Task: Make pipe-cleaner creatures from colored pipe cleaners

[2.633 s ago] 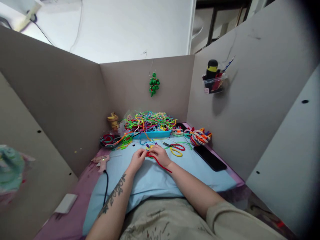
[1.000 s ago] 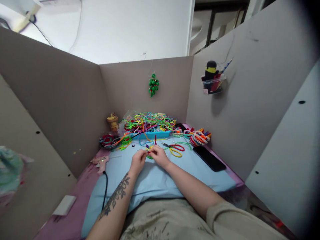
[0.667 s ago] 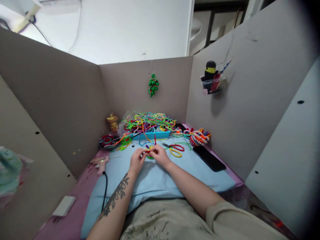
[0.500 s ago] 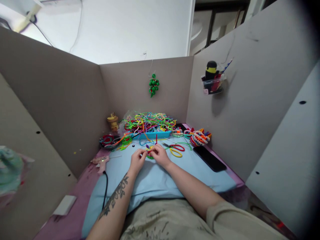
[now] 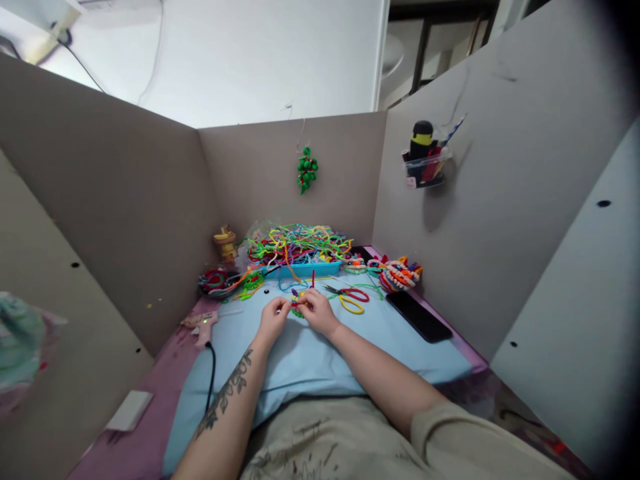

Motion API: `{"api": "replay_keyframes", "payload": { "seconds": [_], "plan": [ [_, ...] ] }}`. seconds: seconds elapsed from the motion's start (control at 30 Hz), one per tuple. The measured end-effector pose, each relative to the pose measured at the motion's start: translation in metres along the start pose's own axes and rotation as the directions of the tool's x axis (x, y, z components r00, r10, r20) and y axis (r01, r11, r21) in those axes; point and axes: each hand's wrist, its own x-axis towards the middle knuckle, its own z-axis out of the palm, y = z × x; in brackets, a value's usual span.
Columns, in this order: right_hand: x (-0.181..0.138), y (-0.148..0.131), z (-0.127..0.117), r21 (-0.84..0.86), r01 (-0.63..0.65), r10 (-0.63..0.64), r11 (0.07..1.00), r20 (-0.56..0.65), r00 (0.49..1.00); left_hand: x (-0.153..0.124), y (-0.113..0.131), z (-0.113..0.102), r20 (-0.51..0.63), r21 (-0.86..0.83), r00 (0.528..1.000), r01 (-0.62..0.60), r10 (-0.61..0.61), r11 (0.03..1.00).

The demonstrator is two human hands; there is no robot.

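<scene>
My left hand [image 5: 274, 318] and my right hand [image 5: 316, 310] meet over the light blue mat [image 5: 310, 360], both pinched on a small multicoloured pipe-cleaner piece [image 5: 299, 303] with green, purple and yellow parts. A short red pipe-cleaner end [image 5: 313, 278] sticks up from between the fingers. A blue tray [image 5: 303, 268] heaped with coloured pipe cleaners stands just behind the hands.
Scissors with red and yellow handles [image 5: 350, 298] lie right of the hands, a black phone [image 5: 419, 316] further right. Finished striped pieces [image 5: 399, 274] sit at the back right. A glue gun [image 5: 202, 325] and its cord lie left. Cardboard walls enclose the desk.
The long red pipe cleaner that trailed over my right wrist has been worked into the piece; only a short red end now stands up. Both hands stay almost in place.
</scene>
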Motion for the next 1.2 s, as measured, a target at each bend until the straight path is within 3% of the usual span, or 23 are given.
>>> {"api": "replay_keyframes", "payload": {
  "seconds": [0.2, 0.4, 0.57, 0.7, 0.87, 1.03, 1.2],
  "plan": [
    [-0.0017, -0.0001, -0.0031, -0.067, 0.011, -0.01, 0.998, 0.015, 1.0, -0.0013, 0.003, 0.0001, 0.044, 0.01, 0.999, 0.007, -0.007, 1.0],
    [-0.0021, 0.0021, -0.0019, -0.079, 0.014, -0.011, 0.997, 0.045, 0.999, -0.0045, 0.0066, 0.0026, 0.057, 0.119, 0.996, -0.077, 0.071, 0.99],
    [-0.0007, 0.0069, -0.0026, -0.001, 0.038, -0.038, 0.999, 0.039, 0.998, -0.0019, 0.0075, -0.0006, 0.05, -0.007, 0.998, 0.037, -0.036, 0.999],
    [-0.0013, 0.0064, -0.0043, -0.057, 0.097, -0.092, 0.994, 0.089, 0.992, -0.0006, 0.0074, -0.0019, 0.137, -0.102, 0.982, 0.147, -0.132, 0.984],
    [-0.0027, 0.0043, -0.0041, -0.135, 0.165, -0.145, 0.977, 0.143, 0.979, -0.001, 0.0078, -0.0012, 0.152, -0.14, 0.977, 0.171, -0.149, 0.975],
    [-0.0034, 0.0055, -0.0031, -0.182, 0.174, -0.148, 0.968, 0.149, 0.978, -0.0018, 0.0079, -0.0006, 0.168, -0.111, 0.978, 0.143, -0.123, 0.984],
    [-0.0026, 0.004, -0.0034, -0.123, 0.112, -0.101, 0.986, 0.092, 0.991, -0.0022, 0.0058, 0.0007, 0.144, -0.057, 0.99, 0.018, -0.01, 0.998]
  ]
}}
